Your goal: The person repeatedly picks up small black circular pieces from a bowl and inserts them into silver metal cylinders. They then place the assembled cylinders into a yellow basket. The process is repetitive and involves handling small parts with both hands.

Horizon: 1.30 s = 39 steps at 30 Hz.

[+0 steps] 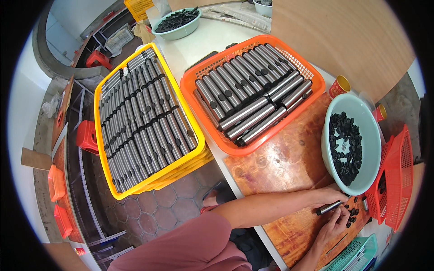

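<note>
A silver metal tube with a black end (329,207) is between my two hands above the orange-brown wooden tabletop (280,176). My left hand (329,195) is closed around its far right end, the fingertips partly hidden. Just below, my right hand (333,228) has its fingers bent close to the tube's right end and to several small black caps (352,212) scattered on the table. Whatever lies between those fingers is too small to make out. Beyond my hands stands a pale green bowl (371,149) with many more black caps (346,144) in it.
An orange basket (187,86) of metal tubes stands on the table. To its left is a stack of yellow crates (199,156), the top one full of tubes. Red baskets (398,180) and a green basket (368,248) are at the right; two paper cups (340,86) stand behind the bowl.
</note>
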Motion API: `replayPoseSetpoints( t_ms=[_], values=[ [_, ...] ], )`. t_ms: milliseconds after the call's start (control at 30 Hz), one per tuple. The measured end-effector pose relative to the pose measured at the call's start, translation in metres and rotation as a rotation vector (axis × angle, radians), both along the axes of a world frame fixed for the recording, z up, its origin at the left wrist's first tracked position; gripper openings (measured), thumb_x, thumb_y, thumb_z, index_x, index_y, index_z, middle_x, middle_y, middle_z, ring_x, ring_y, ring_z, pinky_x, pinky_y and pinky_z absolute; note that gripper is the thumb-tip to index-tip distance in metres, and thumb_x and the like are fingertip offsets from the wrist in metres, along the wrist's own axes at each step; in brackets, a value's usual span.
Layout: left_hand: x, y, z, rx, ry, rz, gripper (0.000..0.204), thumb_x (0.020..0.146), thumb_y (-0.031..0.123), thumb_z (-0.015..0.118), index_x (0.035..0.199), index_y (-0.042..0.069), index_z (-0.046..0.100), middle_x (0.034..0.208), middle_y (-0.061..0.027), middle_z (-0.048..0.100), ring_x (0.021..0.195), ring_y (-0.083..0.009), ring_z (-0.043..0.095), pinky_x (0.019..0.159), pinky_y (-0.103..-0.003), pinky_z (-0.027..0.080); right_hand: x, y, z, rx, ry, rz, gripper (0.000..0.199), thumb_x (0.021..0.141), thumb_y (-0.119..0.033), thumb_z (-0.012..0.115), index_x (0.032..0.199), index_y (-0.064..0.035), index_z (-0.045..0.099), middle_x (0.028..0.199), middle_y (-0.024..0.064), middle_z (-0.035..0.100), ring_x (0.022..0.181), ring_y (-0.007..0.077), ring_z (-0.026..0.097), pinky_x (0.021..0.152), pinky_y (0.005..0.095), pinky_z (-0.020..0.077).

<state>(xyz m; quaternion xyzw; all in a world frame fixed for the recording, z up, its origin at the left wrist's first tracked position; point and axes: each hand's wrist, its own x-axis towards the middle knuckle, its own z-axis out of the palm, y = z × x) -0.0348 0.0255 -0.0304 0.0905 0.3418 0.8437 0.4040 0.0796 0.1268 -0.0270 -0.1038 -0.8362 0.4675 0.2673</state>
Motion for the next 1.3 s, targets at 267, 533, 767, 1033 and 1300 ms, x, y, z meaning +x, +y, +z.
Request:
replayPoseSetpoints(
  t_ms=[267,533,767,1033,1300],
  values=[
    [-0.004,-0.006,-0.002,-0.002,-0.085,-0.138,0.008,0.094,0.012,0.061,0.096,0.005,0.063,0.084,-0.0006,0.061,0.072,-0.0085,0.058,0.059,-0.026,0.046,-0.004,-0.012,0.011,-0.014,0.027,0.029,0.014,0.105,-0.012,0.056,0.1,0.0,0.059,0.087,0.0006,0.056,0.079,0.0073,0.05,0.07,0.022,0.0432],
    [-0.003,-0.013,0.011,0.007,-0.07,-0.121,0.016,0.093,0.019,0.06,0.087,0.005,0.066,0.078,-0.004,0.063,0.069,-0.0119,0.061,0.057,-0.029,0.05,0.001,-0.007,0.015,-0.043,-0.062,0.062,0.011,0.103,-0.006,0.056,0.106,0.0047,0.059,0.098,0.0074,0.062,0.088,0.0137,0.057,0.08,0.0259,0.0481],
    [-0.008,-0.012,0.004,0.003,-0.041,-0.206,0.012,0.099,0.015,0.058,0.098,0.005,0.064,0.09,-0.0033,0.063,0.081,-0.0102,0.059,0.068,-0.027,0.049,-0.001,-0.009,0.016,-0.053,-0.032,0.068,0.01,0.102,-0.004,0.056,0.106,0.0048,0.059,0.097,0.0065,0.061,0.087,0.0127,0.056,0.079,0.0248,0.0473],
    [-0.006,-0.01,0.003,-0.024,-0.052,-0.184,0.013,0.099,0.016,0.058,0.099,0.004,0.064,0.091,-0.0033,0.063,0.082,-0.0104,0.059,0.069,-0.027,0.049,-0.001,-0.01,0.016,-0.07,-0.019,0.055,0.01,0.103,-0.006,0.057,0.104,0.0036,0.059,0.094,0.0044,0.06,0.083,0.0104,0.053,0.075,0.0237,0.0448],
    [-0.008,-0.013,0.004,-0.014,-0.014,-0.204,0.014,0.1,0.017,0.058,0.1,0.004,0.065,0.092,-0.003,0.063,0.084,-0.0108,0.059,0.072,-0.028,0.05,-0.001,-0.011,0.019,-0.044,-0.037,0.067,0.008,0.101,-0.002,0.057,0.106,0.0039,0.06,0.097,0.0054,0.061,0.086,0.0115,0.056,0.077,0.0247,0.0473]
  ],
)
